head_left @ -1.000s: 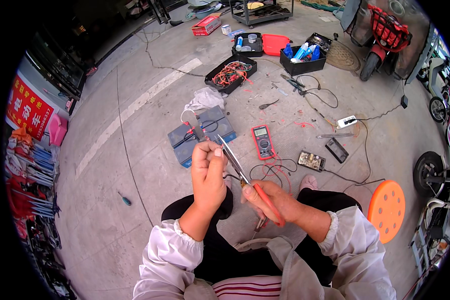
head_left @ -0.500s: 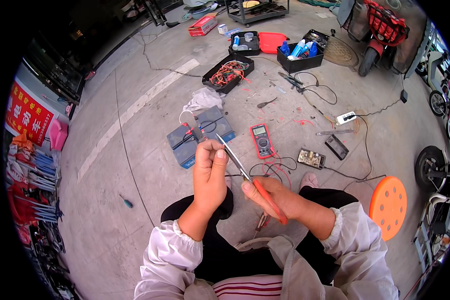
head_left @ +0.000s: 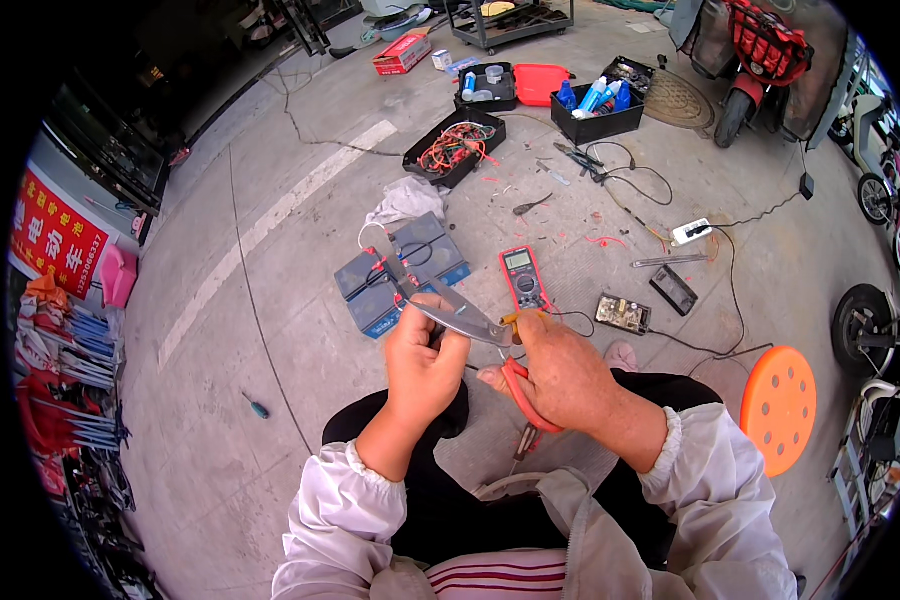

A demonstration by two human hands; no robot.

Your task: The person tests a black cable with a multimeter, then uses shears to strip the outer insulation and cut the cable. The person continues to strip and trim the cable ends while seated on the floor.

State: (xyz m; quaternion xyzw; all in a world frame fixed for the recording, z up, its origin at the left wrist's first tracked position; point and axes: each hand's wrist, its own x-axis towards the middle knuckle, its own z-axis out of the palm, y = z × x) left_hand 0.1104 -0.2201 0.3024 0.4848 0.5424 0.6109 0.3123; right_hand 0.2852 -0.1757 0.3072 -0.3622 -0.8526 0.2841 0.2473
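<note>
My right hand (head_left: pixel 568 375) is wrapped round the orange-red handles of a pair of scissors (head_left: pixel 460 318). Their metal blades are spread apart and point left. A bit of yellow shows beside the handle under my right fingers. My left hand (head_left: pixel 425 350) is closed at the blades, thumb and fingers pressed together; what they hold, if anything, I cannot make out. Just beyond on the ground lie blue-and-grey batteries (head_left: pixel 428 248) with short black leads. A red multimeter (head_left: pixel 523 278) with a grey screen lies past the scissors.
An opened device with a circuit board (head_left: pixel 623 313), its black cover (head_left: pixel 674 290) and a white power strip (head_left: pixel 691 232) lie to the right, with cables trailing. Farther off are a tray of wires (head_left: pixel 455 148) and a box of bottles (head_left: pixel 598 115). An orange stool (head_left: pixel 778 412) stands at right.
The scissors have opened, and their blades have turned to lie flatter across my left hand. My right hand has rolled over and risen slightly; my left stays closed near the blades.
</note>
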